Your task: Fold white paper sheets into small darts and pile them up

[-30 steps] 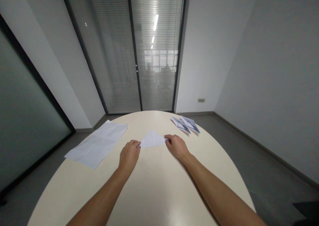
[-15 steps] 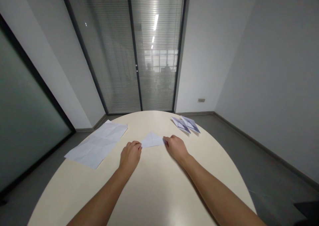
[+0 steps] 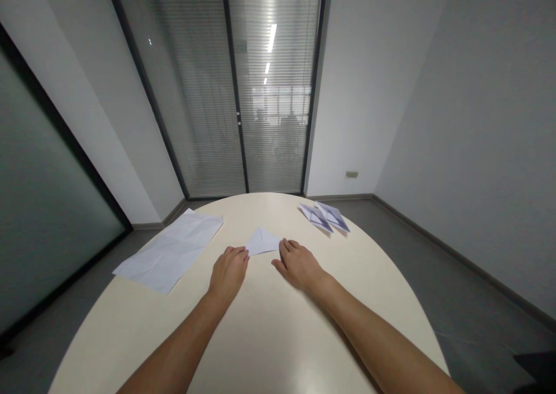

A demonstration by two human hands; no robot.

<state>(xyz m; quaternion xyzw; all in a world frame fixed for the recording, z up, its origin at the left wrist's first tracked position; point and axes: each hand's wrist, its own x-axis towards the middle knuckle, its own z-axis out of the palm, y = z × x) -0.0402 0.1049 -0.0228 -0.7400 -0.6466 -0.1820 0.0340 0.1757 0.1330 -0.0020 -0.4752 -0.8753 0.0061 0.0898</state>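
A folded paper triangle [image 3: 262, 241] lies on the table between my hands, its peak toward the far side and a crease running down its middle. At its left corner, my left hand [image 3: 229, 266] has its fingers closed on the paper. My right hand [image 3: 299, 262] rests over the right corner, fingers stretched forward and thumb spread out to the left on the tabletop. The right corner of the triangle is hidden beneath those fingers.
A large creased sheet of white paper [image 3: 171, 254] lies on the left of the round table [image 3: 260, 336], partly over its edge. Two folded paper pieces [image 3: 324, 218] sit at the far right edge. Glass panels with blinds [image 3: 200, 104] stand behind.
My right hand has shifted left and opened from a pinch to flatter fingers with the thumb out, covering more of the triangle's right corner. My left hand has barely moved.
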